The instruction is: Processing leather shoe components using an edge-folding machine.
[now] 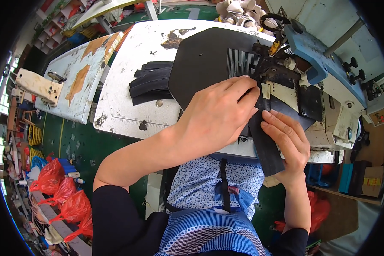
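Black strip [265, 147] is grasped by the right hand [293, 147]; the left hand [219, 115] touches it, grip unclear.

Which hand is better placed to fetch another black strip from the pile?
Likely the left hand: the pile of black strips lies nearer it; the right hand is farther off, at the single strip.

The board [200, 59] lies on the table [123, 106], left of the machine [337, 79], with strips [151, 83] at its left edge. Another strip [266, 147] runs toward the person, left hand [224, 106] and right hand [288, 138] at its sides. Bags [74, 207] lie far left.
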Tool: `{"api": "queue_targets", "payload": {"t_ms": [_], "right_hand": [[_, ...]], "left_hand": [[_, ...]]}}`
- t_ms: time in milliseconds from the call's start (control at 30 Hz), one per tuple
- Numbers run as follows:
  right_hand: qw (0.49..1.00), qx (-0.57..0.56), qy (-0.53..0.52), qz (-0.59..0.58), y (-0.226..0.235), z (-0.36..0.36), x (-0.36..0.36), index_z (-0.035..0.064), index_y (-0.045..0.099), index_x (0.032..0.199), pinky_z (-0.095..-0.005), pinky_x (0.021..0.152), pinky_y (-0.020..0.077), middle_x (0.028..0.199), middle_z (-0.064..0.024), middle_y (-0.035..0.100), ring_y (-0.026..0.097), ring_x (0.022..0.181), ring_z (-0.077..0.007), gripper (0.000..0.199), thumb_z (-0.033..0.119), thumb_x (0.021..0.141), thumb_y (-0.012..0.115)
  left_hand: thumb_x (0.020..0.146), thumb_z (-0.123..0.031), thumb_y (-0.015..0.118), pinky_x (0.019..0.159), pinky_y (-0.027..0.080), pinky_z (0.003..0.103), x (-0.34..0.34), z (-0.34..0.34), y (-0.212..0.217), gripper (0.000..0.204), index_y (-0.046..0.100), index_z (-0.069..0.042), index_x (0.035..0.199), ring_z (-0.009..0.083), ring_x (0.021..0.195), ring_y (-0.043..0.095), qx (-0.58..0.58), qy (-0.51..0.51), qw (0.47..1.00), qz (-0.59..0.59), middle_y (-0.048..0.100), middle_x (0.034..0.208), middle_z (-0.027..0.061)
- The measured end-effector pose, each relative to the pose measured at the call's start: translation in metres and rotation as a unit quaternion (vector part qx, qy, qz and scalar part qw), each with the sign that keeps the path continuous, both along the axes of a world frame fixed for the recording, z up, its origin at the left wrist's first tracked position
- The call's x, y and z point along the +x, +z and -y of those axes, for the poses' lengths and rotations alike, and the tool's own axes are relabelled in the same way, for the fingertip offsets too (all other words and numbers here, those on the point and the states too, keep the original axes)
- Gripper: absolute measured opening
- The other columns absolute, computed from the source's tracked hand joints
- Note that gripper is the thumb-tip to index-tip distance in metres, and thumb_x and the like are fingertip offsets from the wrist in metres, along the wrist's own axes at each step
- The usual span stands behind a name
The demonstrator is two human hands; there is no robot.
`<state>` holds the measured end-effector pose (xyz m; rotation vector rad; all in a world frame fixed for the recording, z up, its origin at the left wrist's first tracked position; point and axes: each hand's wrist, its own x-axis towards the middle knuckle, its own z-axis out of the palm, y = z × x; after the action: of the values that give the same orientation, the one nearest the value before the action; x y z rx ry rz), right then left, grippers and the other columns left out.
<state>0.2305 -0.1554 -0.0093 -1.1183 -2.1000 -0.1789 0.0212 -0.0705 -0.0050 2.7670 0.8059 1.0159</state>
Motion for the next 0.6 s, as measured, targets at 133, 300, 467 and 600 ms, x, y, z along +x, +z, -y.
{"api": "queue_targets", "payload": {"t_ms": [133, 300, 467, 600], "right_hand": [[1.0, 0.013, 0.02, 0.01, -0.005, 0.005, 0.002, -0.004, 0.077, 0.104, -0.0413, 0.087, 0.0623, 0.115, -0.0168, 0.079, 0.076, 0.105, -0.0353, 0.041, 0.008, 0.065, 0.074], [0.999, 0.027, 0.016, 0.003, -0.008, 0.008, 0.001, -0.0037, 0.077, 0.103, -0.0406, 0.086, 0.0625, 0.114, -0.0168, 0.079, 0.076, 0.103, -0.0343, 0.043, 0.006, 0.061, 0.072], [1.0, 0.026, 0.015, 0.004, -0.009, 0.006, 0.002, -0.0039, 0.076, 0.102, -0.0412, 0.087, 0.0627, 0.114, -0.017, 0.079, 0.076, 0.103, -0.0345, 0.043, 0.002, 0.06, 0.068], [1.0, 0.019, 0.023, 0.01, -0.007, 0.008, 0.004, -0.0034, 0.077, 0.103, -0.0419, 0.087, 0.0629, 0.115, -0.0176, 0.078, 0.076, 0.103, -0.0351, 0.047, 0.004, 0.057, 0.069]], "left_hand": [[0.095, -0.014, 0.073, 0.083, 0.061, 0.038, 0.0, -0.002, 0.001, 0.031, 0.07, -0.001, 0.123, 0.0302, 0.1, 0.072, -0.016, -0.005, 1.0, 0.001, 0.066, 0.126, 0.012], [0.094, -0.015, 0.074, 0.084, 0.06, 0.039, 0.0, -0.001, 0.005, 0.031, 0.069, -0.001, 0.121, 0.0312, 0.101, 0.072, -0.047, 0.014, 0.999, -0.017, 0.066, 0.124, 0.0123], [0.092, -0.019, 0.077, 0.091, 0.059, 0.042, -0.002, -0.009, 0.001, 0.031, 0.068, -0.002, 0.116, 0.034, 0.109, 0.07, -0.008, -0.001, 1.0, 0.015, 0.068, 0.124, 0.014], [0.091, -0.023, 0.079, 0.095, 0.058, 0.042, -0.006, -0.011, -0.001, 0.036, 0.068, 0.0, 0.116, 0.0359, 0.113, 0.068, 0.014, -0.01, 1.0, 0.024, 0.068, 0.125, 0.0153]]}}
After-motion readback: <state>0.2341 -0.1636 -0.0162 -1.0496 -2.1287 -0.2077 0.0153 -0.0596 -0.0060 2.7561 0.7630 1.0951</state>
